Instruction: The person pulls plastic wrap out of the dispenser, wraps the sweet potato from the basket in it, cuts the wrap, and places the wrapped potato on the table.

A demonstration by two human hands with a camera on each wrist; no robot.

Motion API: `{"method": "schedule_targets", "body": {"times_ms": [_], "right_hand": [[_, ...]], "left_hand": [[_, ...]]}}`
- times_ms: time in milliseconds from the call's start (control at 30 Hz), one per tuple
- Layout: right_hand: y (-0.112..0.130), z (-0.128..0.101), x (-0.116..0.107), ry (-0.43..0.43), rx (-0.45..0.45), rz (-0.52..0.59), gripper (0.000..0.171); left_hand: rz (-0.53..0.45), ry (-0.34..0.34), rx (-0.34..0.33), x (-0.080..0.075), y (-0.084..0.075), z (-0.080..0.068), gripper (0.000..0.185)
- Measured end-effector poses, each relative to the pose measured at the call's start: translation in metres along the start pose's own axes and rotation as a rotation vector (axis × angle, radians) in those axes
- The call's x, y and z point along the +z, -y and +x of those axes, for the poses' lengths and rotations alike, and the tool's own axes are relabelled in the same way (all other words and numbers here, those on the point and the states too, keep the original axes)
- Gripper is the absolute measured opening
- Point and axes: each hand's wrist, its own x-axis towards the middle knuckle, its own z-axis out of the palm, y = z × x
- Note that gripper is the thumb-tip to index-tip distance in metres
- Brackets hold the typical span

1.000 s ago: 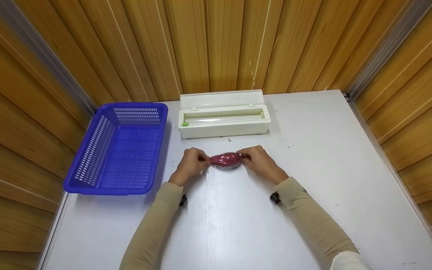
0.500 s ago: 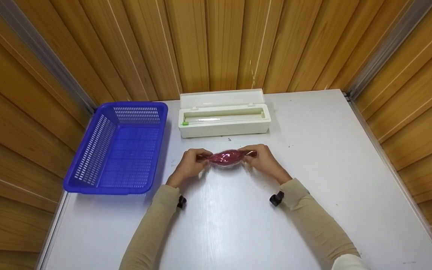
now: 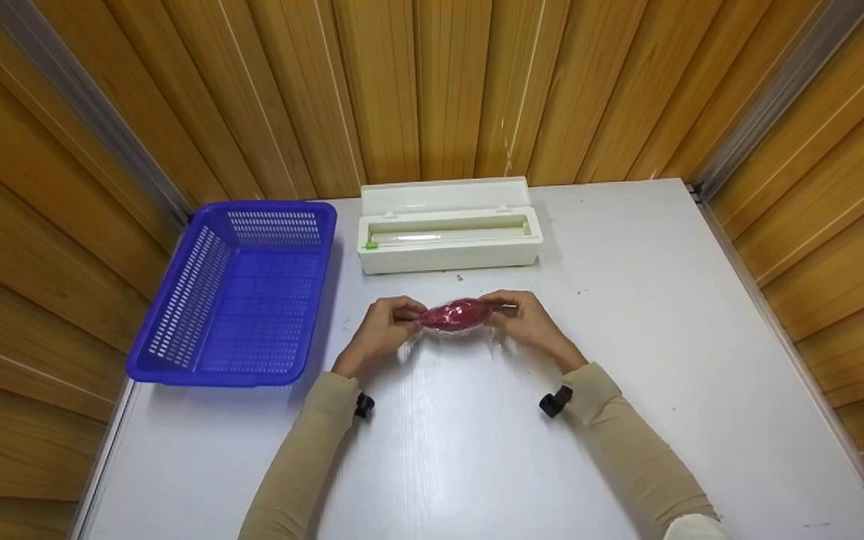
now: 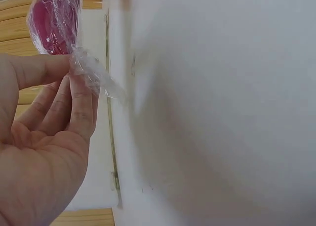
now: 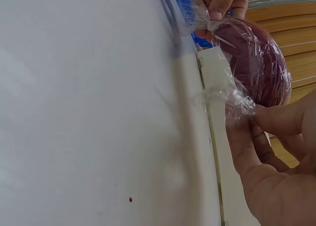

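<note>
A dark red, rounded item (image 3: 456,316) is wrapped in shiny clear cling film, held level between both hands. My left hand (image 3: 383,326) pinches the gathered film at its left end between thumb and fingers. At the other end, my right hand (image 3: 528,324) pinches the film the same way. In the left wrist view, a loose tail of cling film (image 4: 96,77) sticks out past the fingertips. The right wrist view shows crumpled film (image 5: 242,101) at the thumb and the dark red item (image 5: 261,63) beyond it.
Behind the hands stands a white cling film dispenser (image 3: 451,259), its lid raised, with a film roll inside and a green slider (image 3: 370,245) on its front edge. A blue plastic basket (image 3: 319,300) sits at the left. Wood-patterned walls (image 3: 447,90) enclose the white table (image 3: 672,300).
The wrapped item has risen slightly and tilted, and both hands have shifted their pinch on the film ends. Loose film now hangs below the hands. Basket and dispenser stay put.
</note>
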Motion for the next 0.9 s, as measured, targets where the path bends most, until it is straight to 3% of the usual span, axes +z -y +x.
{"method": "schedule_targets", "body": {"times_ms": [200,567,700,900], "right_hand": [[0.0016,-0.0016,-0.0008,0.037,-0.015,-0.108,0.029],[0.0,-0.0039,-0.0023,0.051,0.019,-0.036,0.03],[-0.002,-0.0037,-0.0025,0.036,0.007,-0.034,0.031],[-0.0018,-0.0049,-0.0038,0.048,-0.003,0.063,0.035]], "left_hand": [[0.007,0.018,-0.009,-0.001,0.0002,0.001,0.023],[0.021,0.052,0.005,-0.0055,-0.004,0.0001,0.021],[-0.019,0.057,-0.009,-0.0055,-0.0062,-0.0007,0.021],[-0.128,0.037,-0.028,-0.0044,-0.0071,-0.0007,0.021]]}}
